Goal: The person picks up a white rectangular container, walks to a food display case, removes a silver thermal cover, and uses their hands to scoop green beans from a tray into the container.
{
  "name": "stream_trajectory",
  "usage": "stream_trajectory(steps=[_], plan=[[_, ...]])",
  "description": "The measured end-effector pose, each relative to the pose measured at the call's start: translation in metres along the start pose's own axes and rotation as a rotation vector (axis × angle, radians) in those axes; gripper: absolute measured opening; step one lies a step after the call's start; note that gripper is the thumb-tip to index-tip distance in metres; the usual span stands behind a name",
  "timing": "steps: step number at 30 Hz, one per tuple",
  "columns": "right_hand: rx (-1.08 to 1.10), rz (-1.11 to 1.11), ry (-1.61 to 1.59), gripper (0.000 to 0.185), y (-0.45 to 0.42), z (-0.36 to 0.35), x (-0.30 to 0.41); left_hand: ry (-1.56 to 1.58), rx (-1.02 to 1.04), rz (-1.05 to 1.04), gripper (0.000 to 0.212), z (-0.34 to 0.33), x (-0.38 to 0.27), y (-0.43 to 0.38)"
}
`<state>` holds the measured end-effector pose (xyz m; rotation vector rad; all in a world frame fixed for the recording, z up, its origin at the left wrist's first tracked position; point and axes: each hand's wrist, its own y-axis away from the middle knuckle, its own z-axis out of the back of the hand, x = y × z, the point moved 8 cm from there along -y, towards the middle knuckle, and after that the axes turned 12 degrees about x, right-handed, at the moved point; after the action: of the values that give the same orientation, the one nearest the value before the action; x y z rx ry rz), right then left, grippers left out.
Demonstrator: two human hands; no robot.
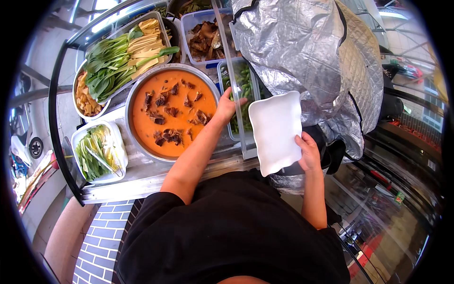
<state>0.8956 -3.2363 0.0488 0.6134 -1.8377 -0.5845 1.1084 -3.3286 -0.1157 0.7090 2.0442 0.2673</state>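
Observation:
My right hand [309, 151] grips the right edge of a white rectangular dish [276, 131] with a wavy rim; nothing lies on it. My left hand [228, 106] reaches over a plastic container of green vegetables [242, 85], its fingers partly behind a clear panel; whether they hold anything cannot be told. Left of that hand stands a wide metal bowl [129, 117] of orange sauce with dark chunks. Above left, a clear tray holds leafy greens [106, 64] and pale yellow strips [145, 42].
A white tub [124, 167] of cut greens bears metal tongs [103, 159] at the lower left. Behind it is a round bowl of brown pieces [85, 99]. A container of brown meat [207, 39] stands at the back. Silver insulated covering [301, 46] bulges on the right. A black frame [53, 106] edges the counter.

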Motion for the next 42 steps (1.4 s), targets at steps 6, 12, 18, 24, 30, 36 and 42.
stream_trajectory(steps=[6, 12, 18, 24, 30, 36, 42], plan=[[0.044, -0.008, -0.020, 0.017, -0.002, 0.006, -0.004, -0.180, -0.137, -0.134, 0.043, 0.009, -0.001, 0.012], [-0.011, -0.009, 0.012, 0.011, -0.002, 0.003, 0.001, -0.086, -0.200, -0.192, 0.037, 0.006, 0.000, 0.027], [0.053, -0.021, 0.000, 0.018, -0.007, 0.010, -0.005, 0.046, -0.196, -0.213, 0.030, 0.001, -0.005, 0.039], [-0.002, -0.028, -0.007, 0.012, -0.005, 0.003, 0.002, 0.077, -0.188, -0.187, 0.029, 0.005, 0.001, 0.042], [0.006, -0.025, 0.001, 0.014, -0.005, 0.006, -0.002, 0.005, -0.205, -0.166, 0.028, 0.007, -0.002, 0.052], [0.025, -0.030, 0.018, 0.015, -0.012, 0.004, -0.001, -0.094, -0.241, -0.194, 0.028, 0.010, -0.008, 0.056], [0.005, -0.033, 0.023, 0.015, -0.010, 0.003, -0.003, -0.130, -0.251, -0.212, 0.028, 0.011, -0.011, 0.061]])
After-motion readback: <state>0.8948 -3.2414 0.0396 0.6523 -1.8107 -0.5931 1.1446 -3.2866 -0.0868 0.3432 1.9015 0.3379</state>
